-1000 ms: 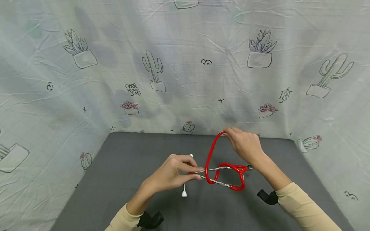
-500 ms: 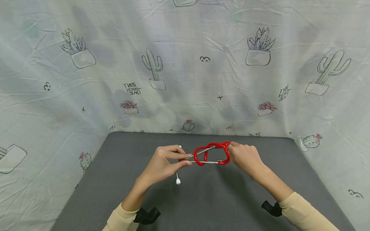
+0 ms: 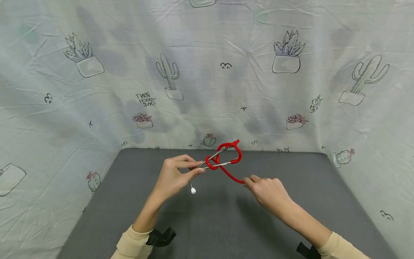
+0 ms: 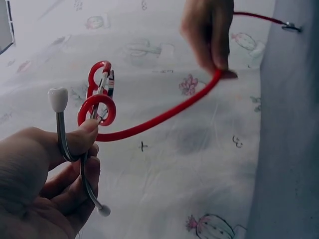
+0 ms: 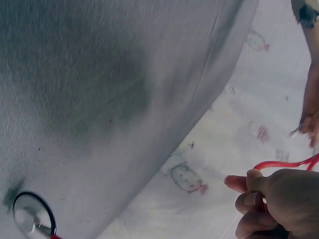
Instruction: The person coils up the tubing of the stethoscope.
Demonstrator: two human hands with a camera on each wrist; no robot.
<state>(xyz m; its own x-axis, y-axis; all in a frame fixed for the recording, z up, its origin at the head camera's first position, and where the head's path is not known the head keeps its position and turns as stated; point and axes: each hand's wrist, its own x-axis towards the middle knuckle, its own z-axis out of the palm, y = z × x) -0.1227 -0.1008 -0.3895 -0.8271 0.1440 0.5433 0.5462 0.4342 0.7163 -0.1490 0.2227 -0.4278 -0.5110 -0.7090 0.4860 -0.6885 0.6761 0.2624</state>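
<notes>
My left hand [image 3: 176,174] pinches the metal ear tubes of a red stethoscope [image 3: 240,156] between thumb and fingertips, holding it above the table. A white ear tip [image 3: 193,190] hangs below the fingers; in the left wrist view, another ear tip [image 4: 58,99] points up. Red tubing [image 4: 149,123] coils round the metal tubes just past the fingertips, then runs across to my right hand [image 3: 270,190], which grips it. Beyond that hand, the tube ends in a round metal chest piece [image 4: 290,26], also visible low in the right wrist view.
The dark grey table [image 3: 207,223] lies beneath both hands. Behind and at the sides hangs a pale curtain [image 3: 194,79] printed with cacti. A black strap [image 3: 161,237] sits at the left wrist, with another strap [image 3: 308,250] at the right.
My right hand has come down and nearer from its raised position, drawing the tube out to the lower right. The coil round the metal tubes looks smaller. My left hand has shifted left and farther away.
</notes>
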